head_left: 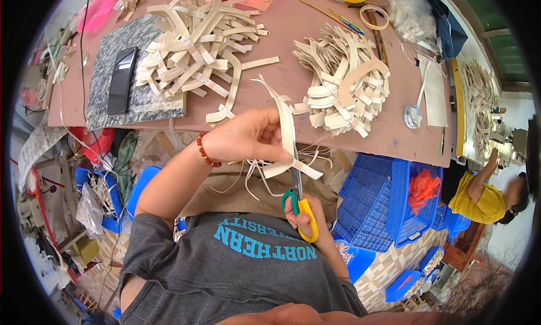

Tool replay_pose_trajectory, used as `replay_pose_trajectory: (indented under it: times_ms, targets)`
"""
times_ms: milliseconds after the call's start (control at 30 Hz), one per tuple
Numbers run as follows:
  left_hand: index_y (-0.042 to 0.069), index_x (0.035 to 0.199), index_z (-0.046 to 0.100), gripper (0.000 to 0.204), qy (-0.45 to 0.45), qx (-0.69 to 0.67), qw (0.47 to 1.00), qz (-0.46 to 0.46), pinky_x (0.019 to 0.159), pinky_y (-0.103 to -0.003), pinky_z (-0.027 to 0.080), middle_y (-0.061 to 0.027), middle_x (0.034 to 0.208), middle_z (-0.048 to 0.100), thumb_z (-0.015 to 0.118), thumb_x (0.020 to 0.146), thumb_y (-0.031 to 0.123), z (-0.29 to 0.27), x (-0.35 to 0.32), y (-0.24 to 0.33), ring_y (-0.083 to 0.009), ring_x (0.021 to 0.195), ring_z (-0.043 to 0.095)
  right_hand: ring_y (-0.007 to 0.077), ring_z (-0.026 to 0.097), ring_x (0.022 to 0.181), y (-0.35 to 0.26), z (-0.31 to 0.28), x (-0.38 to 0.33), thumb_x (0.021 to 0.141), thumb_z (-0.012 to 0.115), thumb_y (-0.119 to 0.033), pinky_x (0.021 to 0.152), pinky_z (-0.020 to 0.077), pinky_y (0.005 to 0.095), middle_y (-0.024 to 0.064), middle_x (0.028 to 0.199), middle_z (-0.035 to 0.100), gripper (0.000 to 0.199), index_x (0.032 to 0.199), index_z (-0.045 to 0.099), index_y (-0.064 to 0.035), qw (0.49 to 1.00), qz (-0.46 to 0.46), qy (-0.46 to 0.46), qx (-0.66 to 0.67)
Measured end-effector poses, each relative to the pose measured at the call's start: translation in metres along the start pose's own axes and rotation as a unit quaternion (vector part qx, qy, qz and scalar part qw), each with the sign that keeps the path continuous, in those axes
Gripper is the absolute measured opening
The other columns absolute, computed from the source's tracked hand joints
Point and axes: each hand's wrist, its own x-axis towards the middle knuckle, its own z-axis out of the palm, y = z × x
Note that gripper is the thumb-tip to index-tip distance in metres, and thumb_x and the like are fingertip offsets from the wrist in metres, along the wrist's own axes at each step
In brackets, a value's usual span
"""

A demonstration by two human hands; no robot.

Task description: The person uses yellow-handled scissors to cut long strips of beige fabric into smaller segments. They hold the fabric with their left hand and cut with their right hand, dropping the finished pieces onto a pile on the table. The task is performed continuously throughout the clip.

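Note:
My left hand (248, 138), with a red bead bracelet at the wrist, pinches a cream fabric strap (286, 130) above my lap, just off the table's near edge. In my right hand (307, 215) are scissors (305, 204) with one green and one yellow handle loop. Their blades point up and lie against the strap beside my left fingertips; how far apart they stand is hard to see. Thin trimmed strips (248, 181) dangle below my left hand. One heap of similar straps (194, 49) lies at the table's left, another heap (349, 88) at its right.
On the brown table (265, 94) a black phone (122, 80) rests on a speckled stone slab (101, 108). A tape roll (374, 17) lies at the far right. Blue crates (366, 201) stand below on the right. Further right is a person in a yellow shirt (479, 198).

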Motion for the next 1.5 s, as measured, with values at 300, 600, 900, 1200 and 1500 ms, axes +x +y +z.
replay_pose_trajectory:
  times_ms: [300,600,900,1200,1500]
  targets:
    - [0.000,0.100,0.056,0.023,0.065,-0.065,0.996,0.019,0.066,-0.022,0.051,-0.0027,0.082,0.063,0.066,0.079,0.002,0.008,-0.002,-0.007,-0.0082,0.071,0.061,0.0058,0.045,0.062,-0.010,0.004,0.006,0.072,0.058,-0.068,0.055,0.0372,0.0194,-0.0018,0.070,0.045,0.067,0.086,0.049,-0.0033,0.999,-0.027,-0.012,0.014]
    - [0.001,0.101,0.057,0.023,0.046,-0.043,0.998,0.000,0.064,-0.021,0.051,-0.0036,0.082,0.064,0.065,0.079,0.000,0.015,-0.001,-0.006,-0.0078,0.070,0.061,0.0053,0.038,0.059,-0.006,0.003,0.016,0.066,0.045,-0.082,0.051,0.0296,0.0200,-0.0028,0.067,0.040,0.083,0.092,0.045,-0.0037,0.997,-0.065,-0.046,0.001]
    - [0.000,0.100,0.057,0.023,0.031,-0.027,0.999,0.004,0.065,-0.022,0.051,-0.0036,0.081,0.064,0.064,0.079,-0.002,0.010,-0.001,-0.006,-0.0081,0.070,0.061,0.0045,0.037,0.056,-0.005,0.001,0.014,0.066,0.050,-0.080,0.047,0.0292,0.0187,-0.0031,0.067,0.041,0.079,0.088,0.046,-0.0043,0.998,-0.038,-0.039,0.033]
    - [0.000,0.102,0.057,0.026,0.030,-0.024,0.999,-0.006,0.064,-0.022,0.051,-0.0034,0.081,0.064,0.066,0.078,-0.001,0.009,0.000,-0.005,-0.0083,0.070,0.061,0.0044,0.041,0.053,-0.012,0.001,0.010,0.072,0.059,-0.067,0.045,0.0319,0.0184,-0.0009,0.066,0.044,0.067,0.082,0.049,-0.0012,0.996,-0.010,-0.033,0.087]
    - [0.001,0.110,0.054,0.030,0.041,-0.067,0.996,0.034,0.070,-0.021,0.049,-0.0036,0.089,0.062,0.063,0.081,0.003,0.006,0.005,-0.008,-0.0075,0.079,0.059,0.0047,0.043,0.050,-0.004,-0.006,0.008,0.077,0.062,-0.057,0.044,0.0330,0.0183,-0.0006,0.065,0.047,0.058,0.080,0.051,-0.0003,0.996,-0.012,-0.035,0.083]
